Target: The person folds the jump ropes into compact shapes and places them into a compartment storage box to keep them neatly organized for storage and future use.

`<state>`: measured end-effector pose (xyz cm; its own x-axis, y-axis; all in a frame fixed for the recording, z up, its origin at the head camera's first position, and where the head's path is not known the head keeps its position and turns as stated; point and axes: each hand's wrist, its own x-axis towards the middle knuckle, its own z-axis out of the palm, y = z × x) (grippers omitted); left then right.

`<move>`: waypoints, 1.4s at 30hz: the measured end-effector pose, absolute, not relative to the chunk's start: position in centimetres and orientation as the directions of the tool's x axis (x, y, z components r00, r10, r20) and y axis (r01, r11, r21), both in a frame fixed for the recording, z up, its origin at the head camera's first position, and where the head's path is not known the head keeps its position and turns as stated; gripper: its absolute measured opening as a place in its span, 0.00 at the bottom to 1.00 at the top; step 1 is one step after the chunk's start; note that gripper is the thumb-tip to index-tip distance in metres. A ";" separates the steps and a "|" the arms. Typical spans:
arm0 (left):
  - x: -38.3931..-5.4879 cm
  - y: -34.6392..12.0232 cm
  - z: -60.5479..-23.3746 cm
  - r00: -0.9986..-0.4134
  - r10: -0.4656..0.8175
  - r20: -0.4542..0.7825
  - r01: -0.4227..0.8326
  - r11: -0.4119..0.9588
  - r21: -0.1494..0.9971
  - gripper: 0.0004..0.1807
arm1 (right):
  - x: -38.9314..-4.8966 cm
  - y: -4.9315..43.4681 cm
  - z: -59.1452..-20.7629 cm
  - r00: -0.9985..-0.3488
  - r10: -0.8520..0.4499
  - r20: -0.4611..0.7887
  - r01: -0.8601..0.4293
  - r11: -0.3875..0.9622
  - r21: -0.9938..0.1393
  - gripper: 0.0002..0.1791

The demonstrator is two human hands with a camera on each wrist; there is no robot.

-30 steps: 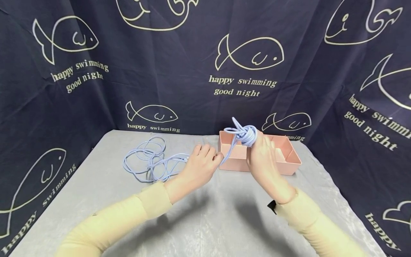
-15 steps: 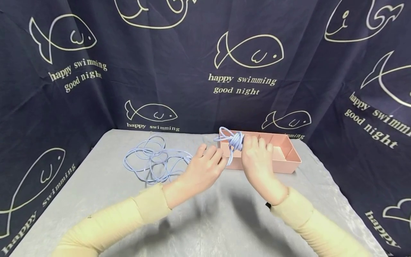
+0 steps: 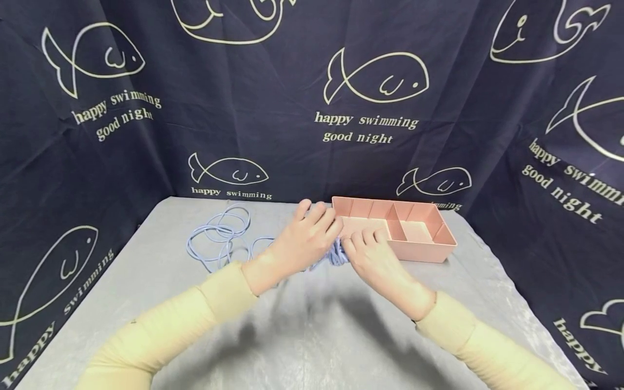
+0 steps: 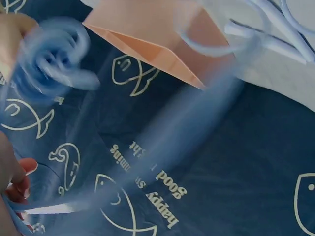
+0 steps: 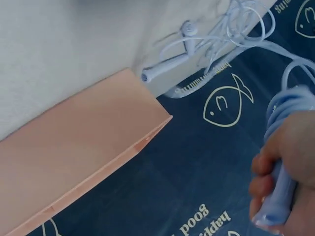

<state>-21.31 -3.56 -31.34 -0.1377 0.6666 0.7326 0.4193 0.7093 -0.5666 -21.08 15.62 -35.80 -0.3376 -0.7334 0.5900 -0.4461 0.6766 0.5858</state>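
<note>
My right hand [image 3: 374,262] grips a light-blue jump rope by its handle [image 5: 281,194], with the cord wound in a thick bundle [image 3: 337,253] just beyond the fist. Facing it from the left, my left hand [image 3: 303,241] pinches the cord running from that bundle; its fingertips [image 4: 18,182] show at the lower left of the left wrist view. Motion blurs the bundle [image 4: 51,61] there. A second set of handles [image 5: 167,68] lies on the table beside loose cord. In the head view, my left forearm and hand cover part of the cord.
A pink two-compartment box [image 3: 400,250] stands just behind my right hand. Loose loops of blue cord [image 3: 219,230] lie at the left on the grey tablecloth [image 3: 302,336]. A dark fish-print curtain [image 3: 287,119] surrounds the back and sides.
My right hand has brought the wound bundle down and left, from above the box to in front of it, close to my left hand. My left hand has risen slightly.
</note>
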 end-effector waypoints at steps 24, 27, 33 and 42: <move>-26.6 -4.8 -33.4 -0.211 0.664 0.718 0.484 0.709 -0.514 0.15 | -18.0 15.4 -35.1 -0.231 -0.846 0.481 -0.790 0.451 0.415 0.12; -26.9 -4.8 -33.8 -0.217 0.663 0.716 0.487 0.709 -0.510 0.14 | -17.9 15.4 -35.0 -0.226 -0.820 0.526 -0.824 0.449 0.347 0.10; -27.4 -5.9 -35.3 -0.278 0.679 0.679 0.501 0.706 -0.501 0.15 | -17.8 15.0 -34.2 -0.247 -0.674 0.696 -0.862 0.481 0.160 0.10; -26.4 -5.7 -36.5 -0.311 0.733 0.605 0.550 0.658 -0.514 0.07 | -18.7 15.4 -32.8 -0.241 -0.502 0.831 -0.822 0.561 0.101 0.15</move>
<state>-26.41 -5.72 -36.52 -0.3112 0.7329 0.6050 0.5498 0.6581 -0.5144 -18.72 15.40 -32.84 -0.2410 -0.5018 0.8307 -0.8215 0.5612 0.1006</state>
